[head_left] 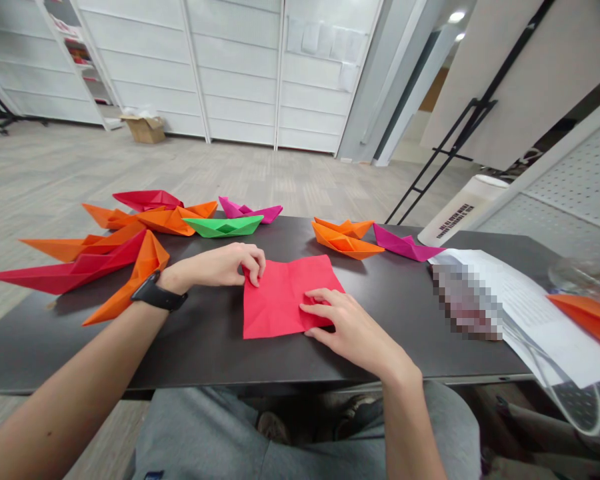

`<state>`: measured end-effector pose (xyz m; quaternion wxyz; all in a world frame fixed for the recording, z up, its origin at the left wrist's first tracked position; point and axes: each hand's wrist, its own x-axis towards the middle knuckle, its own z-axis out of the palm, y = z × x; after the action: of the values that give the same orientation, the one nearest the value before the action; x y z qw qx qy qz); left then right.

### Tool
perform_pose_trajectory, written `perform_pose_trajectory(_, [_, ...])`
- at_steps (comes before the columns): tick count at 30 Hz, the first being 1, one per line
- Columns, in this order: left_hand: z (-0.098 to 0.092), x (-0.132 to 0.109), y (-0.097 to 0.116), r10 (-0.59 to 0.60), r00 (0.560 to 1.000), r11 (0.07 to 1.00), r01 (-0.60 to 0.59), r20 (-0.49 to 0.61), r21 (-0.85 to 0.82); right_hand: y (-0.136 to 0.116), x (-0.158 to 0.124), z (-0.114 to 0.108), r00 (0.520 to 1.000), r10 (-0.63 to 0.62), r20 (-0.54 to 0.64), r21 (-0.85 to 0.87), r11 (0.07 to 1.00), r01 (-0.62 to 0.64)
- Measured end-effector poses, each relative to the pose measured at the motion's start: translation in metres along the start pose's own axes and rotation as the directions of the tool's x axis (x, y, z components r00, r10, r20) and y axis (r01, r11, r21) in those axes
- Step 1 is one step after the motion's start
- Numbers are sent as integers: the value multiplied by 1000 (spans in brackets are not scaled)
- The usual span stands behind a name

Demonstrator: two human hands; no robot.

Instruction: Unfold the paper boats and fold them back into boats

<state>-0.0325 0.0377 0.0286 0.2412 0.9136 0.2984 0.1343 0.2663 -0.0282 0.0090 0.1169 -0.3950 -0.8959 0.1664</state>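
Red origami sheet [275,307] lies open mid-frame on the counter [195,350], creases showing, not yet folded up. Left hand [215,265] grip pinches its upper left edge; right hand [347,327] rests open, fingers flat on the lower right. Finished paper boats [167,221] lie beyond, upper left and centre right.

You wore a black smartwatch [156,292] with a broad strap on your left wrist. Your forearms [75,373] were bare to the edge of the view, and your left hand [215,265] and right hand [353,327] were ungloved. You had on grey sweatpants [190,427] of a soft knit, with a small dark blue label [153,475] at the lower edge of view, and dark shoes [273,427], partly in shadow.
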Motion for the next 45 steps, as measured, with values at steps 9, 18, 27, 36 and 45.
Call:
perform_pose_trajectory(9, [4,-4,-12,-4,1000,999,3,16,35,-8,7,0,997,-83,3,52,995,83])
perform_pose_trajectory(18, [-1,-4,-7,21,992,999,-24,126,22,-14,6,1,993,-96,67,102,991,89])
perform_pose_trajectory(27, [-5,-9,-10,-72,996,996,74,57,-48,13,-4,-4,999,-25,34,125,992,21])
perform_pose_trajectory(36, [1,0,23,-88,995,994,85,46,68,8,10,2,993,-95,-63,174,979,105])
perform_pose_trajectory(45, [38,18,36,-6,992,991,-11,126,131,7,16,4,973,36,-227,153,988,0])
